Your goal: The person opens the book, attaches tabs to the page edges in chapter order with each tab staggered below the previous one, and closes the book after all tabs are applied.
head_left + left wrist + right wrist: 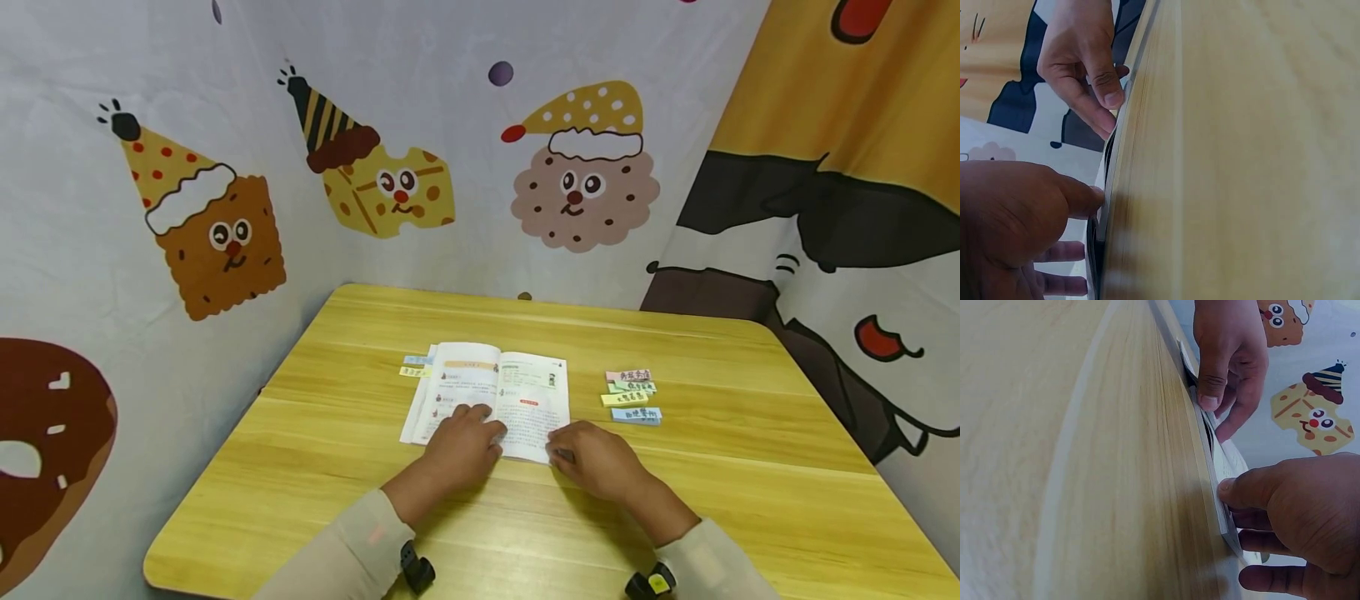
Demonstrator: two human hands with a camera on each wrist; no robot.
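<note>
An open book (532, 421) lies on the table with printed text and small coloured pictures on both pages. My left hand (463, 446) rests on the lower part of the book near the centre fold, its fingers laid over the left page. In the left wrist view its thumb (1088, 199) is at the book's front edge. With thumb and forefinger, my right hand (596, 458) pinches the book at its lower right corner. Blue (418, 360) and yellow sticky tabs (415, 372) stick out from the book's left side.
Several handwritten paper strips, among them a pink strip (628, 377), a yellow strip (625, 400) and a blue strip (636, 415), lie right of the book. The wood-grain table (337, 517) meets a cartoon-printed curtain (465, 267) at the back.
</note>
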